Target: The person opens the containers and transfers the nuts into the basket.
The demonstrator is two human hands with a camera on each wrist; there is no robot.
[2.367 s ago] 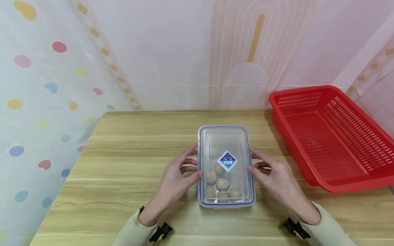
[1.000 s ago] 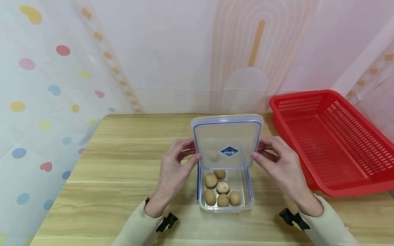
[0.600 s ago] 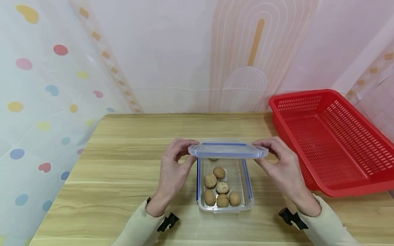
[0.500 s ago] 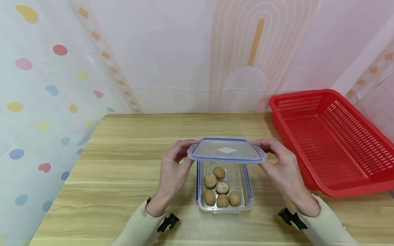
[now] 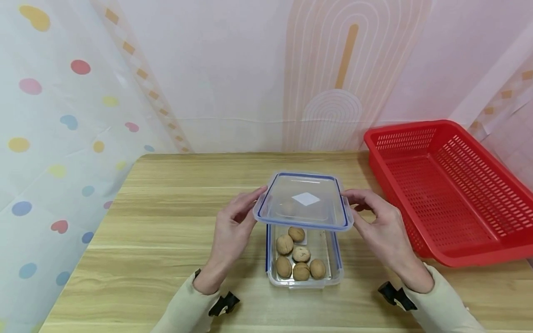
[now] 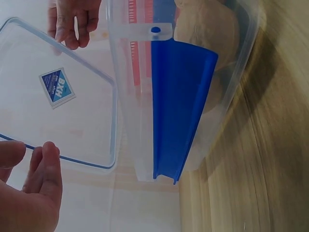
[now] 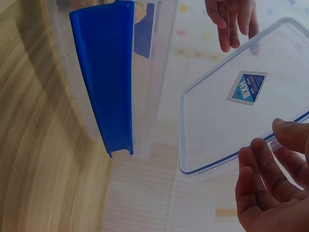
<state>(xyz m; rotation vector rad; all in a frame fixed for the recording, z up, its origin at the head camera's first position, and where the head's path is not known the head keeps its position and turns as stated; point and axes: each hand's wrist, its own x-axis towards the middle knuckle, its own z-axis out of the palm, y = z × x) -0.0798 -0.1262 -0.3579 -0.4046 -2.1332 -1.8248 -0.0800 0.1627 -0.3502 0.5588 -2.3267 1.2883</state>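
Note:
A clear lid (image 5: 316, 213) with a blue seal is held level above the far half of a clear plastic food box (image 5: 335, 259). Its underside faces up, and the white back of a label shows. My left hand (image 5: 232, 231) pinches the lid's left edge, and my right hand (image 5: 381, 226) pinches the right edge. Several walnuts (image 5: 301, 272) lie in the near part of the box. Seen from below in the left wrist view, the label (image 6: 57, 88) reads BXH. A blue side clasp (image 6: 179, 106) hangs down the box wall; the right wrist view has another blue clasp (image 7: 108, 77).
To the right of the box stands a red slotted plastic basket (image 5: 441, 199). Box and basket are on a wood-grain table (image 5: 166, 240). Behind it hangs a patterned cloth (image 5: 233, 69), and a dotted one covers the left side.
From lying on the box with its label up, the lid was raised, tipped upright and turned over by both hands. The walnuts came into plain view. The basket stayed in place.

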